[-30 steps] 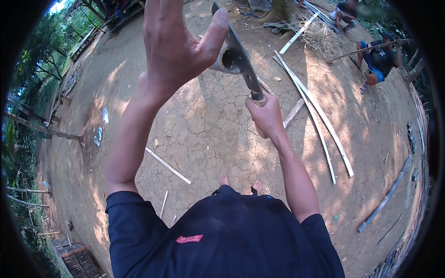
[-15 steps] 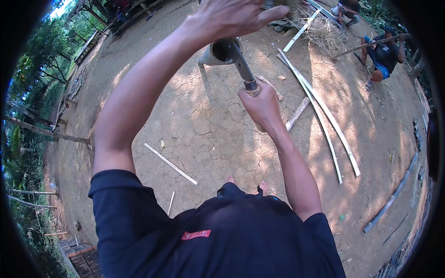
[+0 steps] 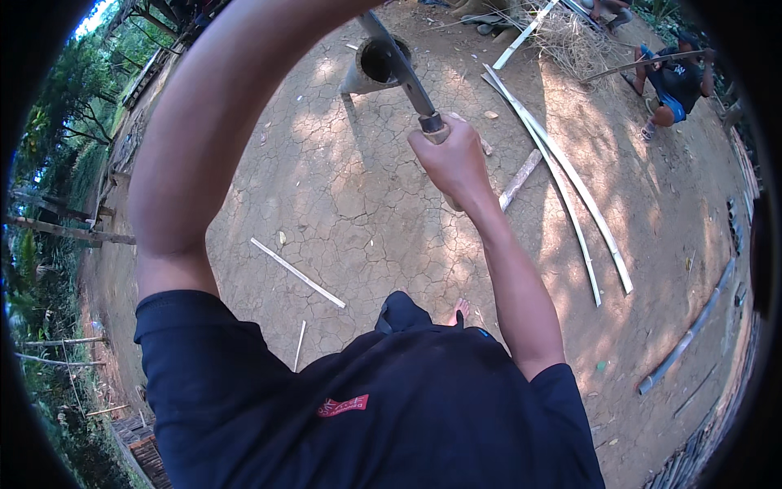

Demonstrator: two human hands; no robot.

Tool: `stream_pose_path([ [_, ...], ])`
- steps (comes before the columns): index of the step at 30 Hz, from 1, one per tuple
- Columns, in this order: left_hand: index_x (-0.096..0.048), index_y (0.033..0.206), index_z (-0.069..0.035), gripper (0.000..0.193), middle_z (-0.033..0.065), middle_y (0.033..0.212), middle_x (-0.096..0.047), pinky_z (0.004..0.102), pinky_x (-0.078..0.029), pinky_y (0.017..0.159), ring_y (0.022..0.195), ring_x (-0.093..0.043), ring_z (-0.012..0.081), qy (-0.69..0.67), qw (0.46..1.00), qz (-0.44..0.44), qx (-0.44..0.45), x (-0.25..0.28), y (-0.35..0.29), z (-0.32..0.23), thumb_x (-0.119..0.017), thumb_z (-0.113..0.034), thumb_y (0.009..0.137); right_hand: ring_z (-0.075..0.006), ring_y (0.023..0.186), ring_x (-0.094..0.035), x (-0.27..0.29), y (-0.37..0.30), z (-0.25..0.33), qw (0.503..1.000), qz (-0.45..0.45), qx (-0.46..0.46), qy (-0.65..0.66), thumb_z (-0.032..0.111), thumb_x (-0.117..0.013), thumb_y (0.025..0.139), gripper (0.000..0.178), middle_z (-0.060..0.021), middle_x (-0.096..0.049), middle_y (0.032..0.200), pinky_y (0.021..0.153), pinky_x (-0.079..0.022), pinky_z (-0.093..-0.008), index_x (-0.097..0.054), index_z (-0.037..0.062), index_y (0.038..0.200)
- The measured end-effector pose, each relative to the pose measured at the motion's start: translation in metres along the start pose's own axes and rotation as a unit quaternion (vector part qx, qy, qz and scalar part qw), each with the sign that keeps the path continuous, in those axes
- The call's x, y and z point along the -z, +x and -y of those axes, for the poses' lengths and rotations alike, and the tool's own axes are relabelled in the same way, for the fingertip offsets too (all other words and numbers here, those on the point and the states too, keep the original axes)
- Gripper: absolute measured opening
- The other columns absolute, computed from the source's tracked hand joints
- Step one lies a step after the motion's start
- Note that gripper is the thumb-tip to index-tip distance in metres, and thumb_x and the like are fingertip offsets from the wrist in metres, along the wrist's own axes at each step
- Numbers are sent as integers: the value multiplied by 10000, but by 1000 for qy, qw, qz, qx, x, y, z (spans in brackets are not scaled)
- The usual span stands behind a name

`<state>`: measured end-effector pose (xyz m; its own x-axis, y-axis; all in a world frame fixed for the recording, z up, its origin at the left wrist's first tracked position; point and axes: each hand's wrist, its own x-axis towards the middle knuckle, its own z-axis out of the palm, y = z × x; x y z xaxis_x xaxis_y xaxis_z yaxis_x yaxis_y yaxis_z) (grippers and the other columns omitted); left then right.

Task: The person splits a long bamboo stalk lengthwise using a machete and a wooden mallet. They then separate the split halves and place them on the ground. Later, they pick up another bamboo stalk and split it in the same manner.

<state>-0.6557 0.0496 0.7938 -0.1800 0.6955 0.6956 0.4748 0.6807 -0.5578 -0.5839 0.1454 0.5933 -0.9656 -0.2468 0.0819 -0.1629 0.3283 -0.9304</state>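
My right hand (image 3: 453, 163) is wrapped around the wooden handle of a large machete-like knife (image 3: 414, 85). Its dark, straight blade points up and to the left. It passes in front of the open mouth of a thick grey bamboo tube (image 3: 356, 80); I cannot tell whether the two touch. The tube's hollow end faces me, and its inside is dark. My left arm arches across the upper left, and its hand lies beyond the top edge, out of sight.
Long pale bamboo strips (image 3: 570, 183) and a short wooden stick (image 3: 521, 179) lie on cracked earth at right. Thin strips (image 3: 297, 273) lie at left. A seated person (image 3: 676, 81) holds a long pole near a heap of shavings (image 3: 582, 61). A grey pole (image 3: 688, 330) rests far right.
My left arm has risen, taking its hand out of view at the top. The knife has shifted slightly up and left with my right hand. One knee now covers my left foot.
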Motion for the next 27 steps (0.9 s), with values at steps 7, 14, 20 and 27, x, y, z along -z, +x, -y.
stream_pose_path([
  [7,-343,1503,-77,718,195,1554,-318,573,-28,1200,1483,-167,384,-21,974,215,63,-27,-58,4,-395,-573,988,-312,647,-680,-4,-7,-4,1000,1,-9,12,308,-674,783,330,-182,-650,638,649,-517,-398,-705,1,900],
  [14,-465,1381,-45,472,228,1363,-517,485,-292,1134,1350,-417,355,-196,936,-78,283,2,-72,-43,-483,-307,989,-323,724,-699,1,8,-4,997,-1,-46,67,329,-678,801,335,-184,-692,730,688,-535,-409,-665,-3,846],
  [20,-338,1431,-22,528,165,1380,-448,360,-341,1066,1256,-453,205,-467,640,14,611,64,-209,-152,-524,-138,950,-220,621,-674,-40,27,34,987,7,46,156,444,-682,877,475,-90,-599,593,576,-529,-374,-586,-18,832],
  [27,-461,1318,43,432,141,1202,-577,312,-458,920,1068,-575,172,-239,756,28,609,56,-229,-67,-627,-105,947,-515,1344,-355,-79,74,112,961,191,134,148,602,-487,938,958,-425,-421,1332,1159,-210,-583,-282,-239,1350],
])
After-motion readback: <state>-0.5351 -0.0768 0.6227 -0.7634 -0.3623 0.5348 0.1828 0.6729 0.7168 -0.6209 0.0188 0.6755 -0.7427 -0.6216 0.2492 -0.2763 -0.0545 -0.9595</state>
